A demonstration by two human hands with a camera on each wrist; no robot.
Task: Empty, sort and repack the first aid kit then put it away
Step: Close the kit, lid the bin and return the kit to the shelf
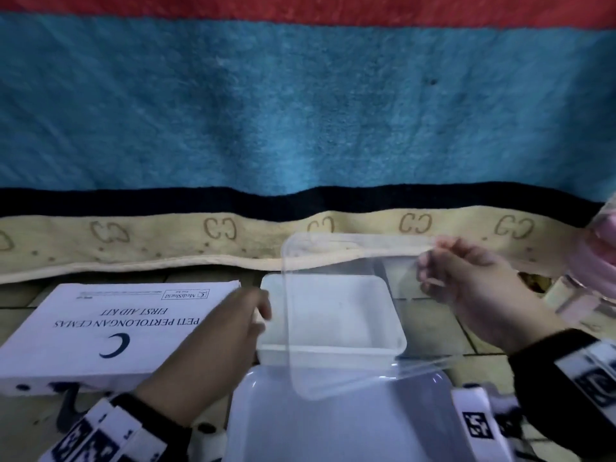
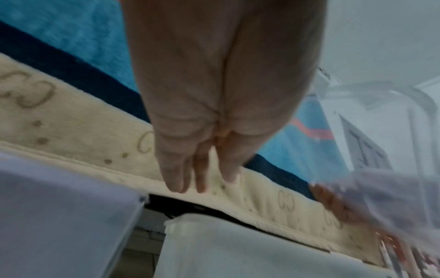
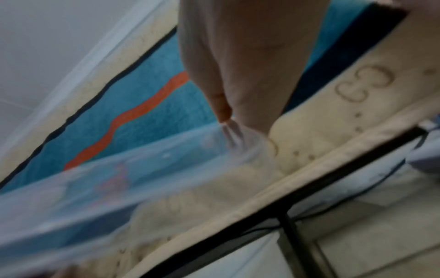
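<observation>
A white first aid kit box (image 1: 110, 325) lies flat on the tiled floor at the left. To its right stands an open white plastic container (image 1: 326, 315), which looks empty. My right hand (image 1: 430, 265) pinches one corner of a clear plastic lid (image 1: 350, 328) and holds it tilted above that container. The right wrist view shows fingers (image 3: 226, 111) nipping the lid's rim (image 3: 119, 188). My left hand (image 1: 260, 311) is at the container's left wall. Its fingers (image 2: 176, 180) are straight and hold nothing, above the container (image 2: 238, 254) and beside the kit box (image 2: 59, 216).
A larger pale plastic tray (image 1: 333, 425) sits nearest me, below the container. A clear container with pink contents (image 1: 600, 258) stands at the right edge. A blue, black and cream rug (image 1: 300, 111) covers the floor beyond.
</observation>
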